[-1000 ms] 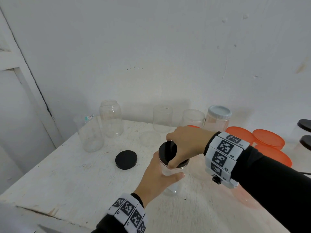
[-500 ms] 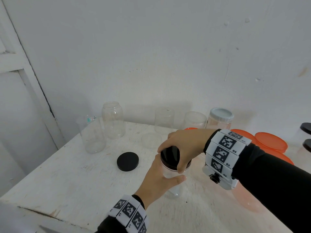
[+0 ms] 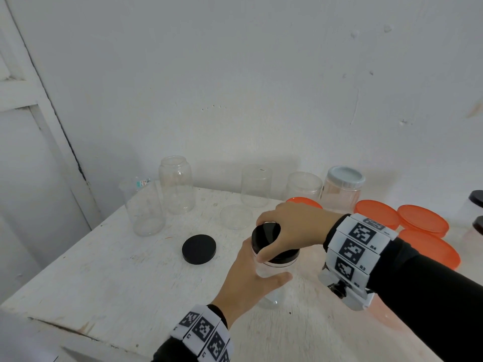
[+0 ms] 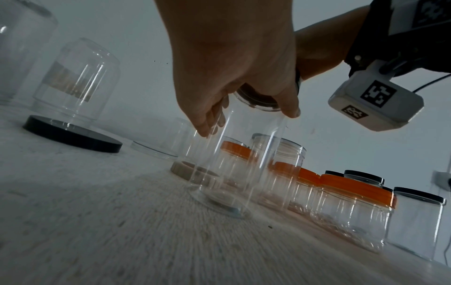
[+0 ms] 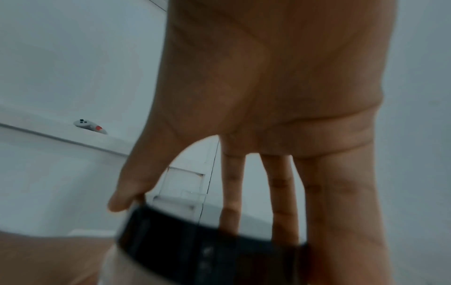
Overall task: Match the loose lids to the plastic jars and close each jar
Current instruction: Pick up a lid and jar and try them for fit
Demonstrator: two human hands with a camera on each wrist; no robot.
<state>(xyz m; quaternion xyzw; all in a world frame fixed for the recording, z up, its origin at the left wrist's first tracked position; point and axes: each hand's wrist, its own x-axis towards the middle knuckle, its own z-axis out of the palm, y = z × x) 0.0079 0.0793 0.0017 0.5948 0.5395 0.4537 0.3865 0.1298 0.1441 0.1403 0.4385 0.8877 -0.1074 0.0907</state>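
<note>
A tall clear plastic jar (image 3: 274, 273) (image 4: 234, 165) stands upright on the white table (image 3: 109, 278). My left hand (image 3: 248, 280) (image 4: 231, 63) grips its wall from the near left side. A black lid (image 3: 266, 236) (image 5: 202, 248) sits on the jar's mouth. My right hand (image 3: 290, 228) (image 5: 280, 96) grips that lid from above, thumb on the near rim and fingers over the far rim. A second black lid (image 3: 199, 249) (image 4: 70, 134) lies loose on the table to the left. A clear lid (image 3: 236, 216) lies further back.
Open clear jars (image 3: 177, 184) stand along the back wall, one with a pale lid (image 3: 345, 176). Orange-lidded jars (image 3: 420, 222) (image 4: 354, 194) crowd the right side, with black-lidded jars (image 3: 477, 198) beyond them. The table's front edge (image 3: 65, 327) is close on the left.
My right hand has turned on the black lid, its thumb now at the near rim. The left hand keeps its hold on the jar. The view has shifted slightly.
</note>
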